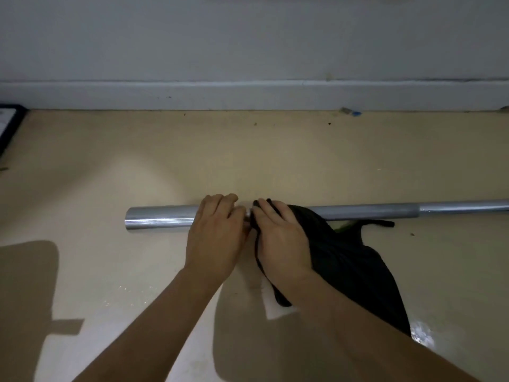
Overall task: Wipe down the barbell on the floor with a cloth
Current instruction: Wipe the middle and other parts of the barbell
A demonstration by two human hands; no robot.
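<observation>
A silver barbell [162, 217] lies flat on the floor, parallel to the wall. A black cloth [338, 255] drapes over its shaft, trailing toward the viewer.

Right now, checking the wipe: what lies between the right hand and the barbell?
The black cloth, draped over the barbell under the right hand; head view.

Both bare forearms reach forward and converge. The left hand [216, 235] lies palm down, fingers curled over the barbell [159, 216]. The right hand [281, 238] sits just beside the left fingers, palm down, its own fingers curled over the cloth [344, 257] beneath them.
</observation>
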